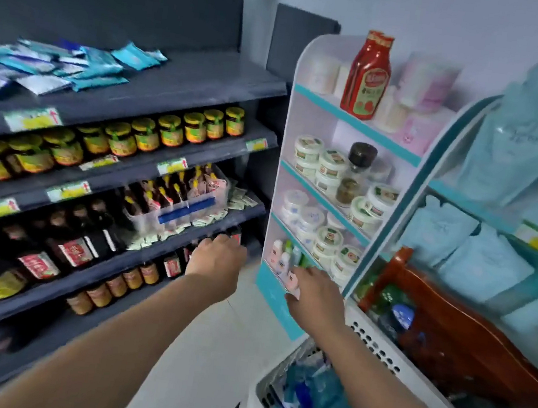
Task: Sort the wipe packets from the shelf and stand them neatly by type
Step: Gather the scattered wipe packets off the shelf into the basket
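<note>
Head view: the wipe packets (pixel 56 68) lie flat in a loose, mixed heap on the top shelf (pixel 190 90), far left. None stand yet, so sorting looks barely begun. The 2 hands reach low, well apart from them. The left hand (pixel 217 258) is by a lower shelf edge with its fingers hidden, so I cannot tell its grip. The right hand (pixel 315 295) stretches straight-fingered toward small bottles (pixel 283 257), holding nothing visible. A near-right basket (pixel 377 355) holds blue packs, probably staged for sorting.

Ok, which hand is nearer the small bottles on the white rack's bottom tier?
Right. The right hand is just below and right of the small bottles, fingertips at them; the left hand is farther off to their left.
</note>
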A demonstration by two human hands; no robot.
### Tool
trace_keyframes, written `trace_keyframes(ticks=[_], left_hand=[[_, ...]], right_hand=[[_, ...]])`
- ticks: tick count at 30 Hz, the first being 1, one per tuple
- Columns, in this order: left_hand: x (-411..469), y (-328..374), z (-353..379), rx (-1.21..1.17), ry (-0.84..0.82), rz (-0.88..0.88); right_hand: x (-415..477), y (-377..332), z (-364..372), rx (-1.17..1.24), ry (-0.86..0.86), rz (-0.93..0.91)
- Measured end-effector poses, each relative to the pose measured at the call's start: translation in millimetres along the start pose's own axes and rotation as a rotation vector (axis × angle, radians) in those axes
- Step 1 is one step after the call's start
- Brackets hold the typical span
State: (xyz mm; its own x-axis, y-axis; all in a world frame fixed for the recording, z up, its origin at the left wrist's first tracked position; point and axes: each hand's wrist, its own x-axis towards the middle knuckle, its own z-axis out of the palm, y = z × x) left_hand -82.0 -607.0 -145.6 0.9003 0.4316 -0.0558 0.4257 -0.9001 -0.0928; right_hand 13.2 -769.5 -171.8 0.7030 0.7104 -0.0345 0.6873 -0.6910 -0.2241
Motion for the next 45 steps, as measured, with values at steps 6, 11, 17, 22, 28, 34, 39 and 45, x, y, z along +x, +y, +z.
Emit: trace_keyframes(ticks=[6,11,17,22,28,34,39,45], left_hand=[[8.0,-129.5,-35.4,0.038,0.143,-0.099],[14.5,-225.0,-58.4,0.098,0.232,-0.181],[25.6,-324.5,-81.0,0.105,0.275,-0.264],[49.4,-385.3,-88.4,0.085,0.267,-0.337],[94.9,-445.1,-88.5,0.089,0.233,-0.429],[156.0,-503.0,-87.2,0.092,0.202,-0.533],[201.5,-546.5,-83.2,0.134,0.151,-0.638],[228.5,-585.9,-70.9,0.178,0.085,-0.671]], right_hand=[[78.4,-103.5,-31.8,-0.032,0.116,-0.169],[138.5,-182.6,-45.5,-0.035,0.218,-0.264],[200.2,-267.9,-56.6,-0.025,0.255,-0.346],[250.2,-322.3,-62.7,-0.007,0.272,-0.407],[329.4,-372.0,-66.4,-0.026,0.269,-0.492],[420.7,-413.6,-68.7,-0.042,0.183,-0.596],[487.6,-444.1,-68.1,-0.072,0.127,-0.726],[529.6,-476.4,-56.4,-0.097,-0.038,-0.888]])
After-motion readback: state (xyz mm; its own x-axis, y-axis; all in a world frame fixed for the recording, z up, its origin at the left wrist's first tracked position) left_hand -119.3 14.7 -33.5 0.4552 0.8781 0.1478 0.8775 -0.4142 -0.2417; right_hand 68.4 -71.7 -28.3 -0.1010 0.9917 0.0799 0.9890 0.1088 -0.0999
